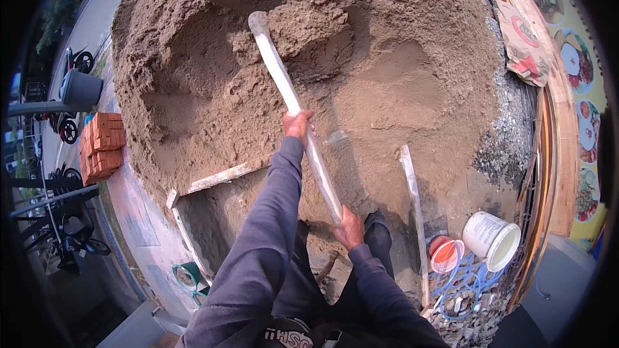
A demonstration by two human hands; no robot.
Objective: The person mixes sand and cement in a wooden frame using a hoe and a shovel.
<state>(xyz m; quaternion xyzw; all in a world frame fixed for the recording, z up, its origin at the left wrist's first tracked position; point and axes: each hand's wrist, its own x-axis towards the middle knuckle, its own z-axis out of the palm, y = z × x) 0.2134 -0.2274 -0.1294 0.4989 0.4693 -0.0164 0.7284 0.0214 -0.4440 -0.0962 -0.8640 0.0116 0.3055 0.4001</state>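
My left hand (298, 124) is closed around the middle of a long pale wooden handle (278, 68). Lower down, my right hand (349, 230) grips the same handle near its close end. The handle slants away to the upper left, and its rounded far end lies against a big heap of damp brown sand (406, 82). It looks like a hoe handle; no blade can be made out. Scooped hollows mark the face of the heap around the far end. My legs stand apart at the foot of the sand, between boards.
A white board (413, 193) runs along my right, and another board (220, 179) holds back sand at left. A white bucket (488, 241), red bucket (446, 254) and blue hose (466, 282) lie right. Stacked bricks (102, 147) and a green bucket (186, 274) are left.
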